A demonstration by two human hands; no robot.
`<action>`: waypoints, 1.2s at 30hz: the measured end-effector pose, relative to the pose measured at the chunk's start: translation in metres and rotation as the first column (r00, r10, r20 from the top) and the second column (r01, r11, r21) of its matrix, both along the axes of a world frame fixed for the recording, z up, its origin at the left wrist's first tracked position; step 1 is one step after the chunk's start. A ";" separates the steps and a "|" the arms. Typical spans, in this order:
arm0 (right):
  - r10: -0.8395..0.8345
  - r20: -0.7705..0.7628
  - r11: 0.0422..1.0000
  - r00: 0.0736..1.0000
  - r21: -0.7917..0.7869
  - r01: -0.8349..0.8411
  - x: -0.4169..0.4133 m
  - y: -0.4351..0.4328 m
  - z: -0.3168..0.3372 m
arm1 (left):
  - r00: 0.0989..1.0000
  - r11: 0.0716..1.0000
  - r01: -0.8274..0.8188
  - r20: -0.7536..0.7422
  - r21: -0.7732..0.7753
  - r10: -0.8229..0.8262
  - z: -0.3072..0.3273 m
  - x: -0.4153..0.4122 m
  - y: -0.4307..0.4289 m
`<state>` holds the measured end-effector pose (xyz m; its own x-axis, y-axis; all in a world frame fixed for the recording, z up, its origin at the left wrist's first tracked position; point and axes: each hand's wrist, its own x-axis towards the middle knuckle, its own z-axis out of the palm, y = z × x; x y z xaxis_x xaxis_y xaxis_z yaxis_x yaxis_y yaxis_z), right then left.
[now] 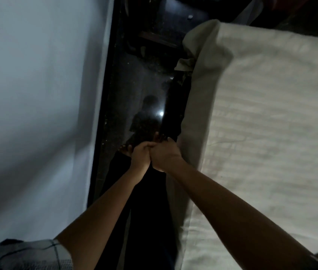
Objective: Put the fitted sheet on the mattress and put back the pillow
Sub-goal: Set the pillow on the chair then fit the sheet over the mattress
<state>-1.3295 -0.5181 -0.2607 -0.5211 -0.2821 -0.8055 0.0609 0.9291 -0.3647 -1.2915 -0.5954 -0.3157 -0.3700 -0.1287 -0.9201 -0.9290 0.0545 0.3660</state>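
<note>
Head view: a mattress (185,227) fills the right side, covered on top by a cream, faintly striped fitted sheet (271,117). The sheet's plain beige edge hangs down the mattress's left side. At the mattress's far left corner the sheet sits loose and bunched, with a fold of cloth hanging below it.

Both bare forearms reach forward along the mattress's left side. The left hand (140,154) and right hand (164,156) are pressed knuckle to knuckle, just beside the mattress edge. Each has its fingers curled tight into a fist. The right hand lies against the sheet's hanging hem, where the cloth draws in toward it. The dark hides whether either hand actually has the hem in its grip.

Left of the mattress runs a dark glossy floor (144,84) showing a bright light spot. Beyond that is a pale white wall (27,94).

Below the hands are black trousers (148,201) and the toes of a bare foot (125,148). A grey checked sleeve (33,254) covers the left upper arm.
</note>
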 end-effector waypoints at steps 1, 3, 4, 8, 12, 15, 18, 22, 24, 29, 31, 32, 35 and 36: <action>-0.040 -0.038 0.999 0.998 -0.018 0.039 -0.009 0.004 0.013 | 0.995 0.999 -0.003 -0.097 -0.033 0.000 0.014 -0.015 0.003; -0.027 -0.167 0.999 0.986 -0.037 0.022 -0.026 0.013 0.039 | 0.969 0.994 -0.049 -0.247 -0.101 0.023 0.032 -0.035 0.010; -0.044 -0.319 0.995 0.947 -0.096 0.014 -0.040 0.025 0.055 | 0.938 0.993 -0.048 -0.347 -0.110 0.007 0.052 -0.056 0.017; -0.274 -0.698 0.962 0.661 -0.214 0.171 -0.072 0.072 0.088 | 0.800 0.994 0.101 -0.592 -0.029 -0.098 0.102 -0.120 0.049; -0.374 -0.760 0.921 0.532 -0.234 0.313 -0.104 0.110 0.099 | 0.572 0.873 0.441 -0.685 -0.206 -0.451 0.125 -0.157 0.076; -0.344 -0.750 0.929 0.566 -0.181 0.323 -0.123 0.129 0.094 | 0.518 0.754 0.595 -0.585 -0.277 -0.624 0.126 -0.176 0.092; -0.279 -0.758 0.946 0.590 -0.110 0.305 -0.135 0.137 0.091 | 0.718 0.838 0.545 -0.520 0.007 -0.463 0.135 -0.194 0.106; -0.257 -0.735 0.945 0.628 -0.054 0.324 -0.143 0.145 0.090 | 0.867 0.886 0.453 -0.280 0.100 -0.411 0.128 -0.216 0.123; -0.198 -0.701 0.954 0.685 0.024 0.299 -0.146 0.152 0.089 | 0.870 0.881 0.466 -0.221 0.082 -0.440 0.120 -0.221 0.127; -0.136 -0.579 0.960 0.804 0.123 0.251 -0.168 0.170 0.080 | 0.846 0.842 0.531 -0.102 0.094 -0.523 0.097 -0.247 0.137; -0.041 -0.523 0.973 0.851 0.173 0.153 -0.174 0.170 0.085 | 0.847 0.842 0.531 -0.057 0.095 -0.528 0.088 -0.252 0.136; -0.020 -0.449 0.976 0.893 0.183 0.114 -0.179 0.168 0.086 | 0.839 0.834 0.543 -0.029 0.100 -0.543 0.086 -0.254 0.137; -0.051 -0.159 0.982 0.986 0.170 0.078 -0.200 0.163 0.083 | 0.843 0.835 0.529 0.013 0.154 -0.537 0.070 -0.256 0.134; -0.090 -0.056 0.983 0.994 0.154 0.097 -0.205 0.165 0.081 | 0.843 0.834 0.532 0.005 0.149 -0.538 0.071 -0.254 0.136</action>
<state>-1.5343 -0.3536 -0.1794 -0.5789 -0.1030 -0.8089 0.1358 0.9659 -0.2202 -1.5455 -0.4598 -0.2449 -0.3025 0.2049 -0.9309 -0.7849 0.5006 0.3652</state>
